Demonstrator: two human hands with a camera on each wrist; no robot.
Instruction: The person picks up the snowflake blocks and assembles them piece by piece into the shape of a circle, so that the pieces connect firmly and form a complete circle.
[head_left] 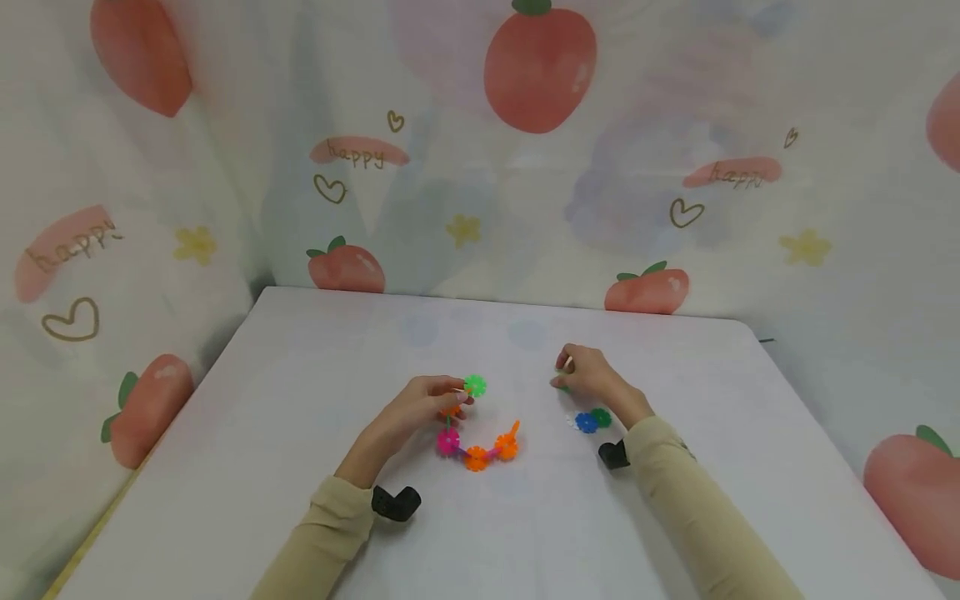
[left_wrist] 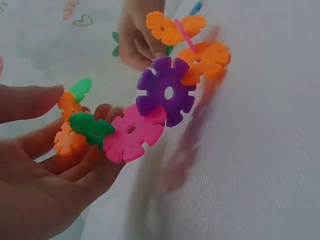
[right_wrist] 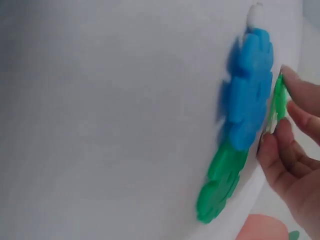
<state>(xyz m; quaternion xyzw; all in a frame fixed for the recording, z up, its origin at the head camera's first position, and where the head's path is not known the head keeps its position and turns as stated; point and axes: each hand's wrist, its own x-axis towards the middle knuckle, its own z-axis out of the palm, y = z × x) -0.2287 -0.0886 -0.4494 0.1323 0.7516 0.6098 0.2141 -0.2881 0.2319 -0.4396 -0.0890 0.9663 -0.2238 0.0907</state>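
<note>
My left hand (head_left: 420, 407) pinches one end of a curved chain of interlocking plastic snowflake discs. In the left wrist view the chain runs from a light green disc (left_wrist: 81, 89) and orange discs (left_wrist: 70, 140) at the fingers through a dark green disc (left_wrist: 92, 130), a pink disc (left_wrist: 134, 133) and a purple disc (left_wrist: 167, 92) to more orange discs (left_wrist: 207, 62). To the right, my right hand (head_left: 596, 377) pinches a green snowflake disc (right_wrist: 280, 97) between thumb and fingers, close over the table; the fingers partly hide it.
Near the right wrist, a blue disc (head_left: 587, 423), a dark green disc (head_left: 602, 417) and a white disc (head_left: 572, 422) lie in a row on the white table (head_left: 525, 533). A printed cloth backdrop (head_left: 465, 183) stands behind the table's far edge.
</note>
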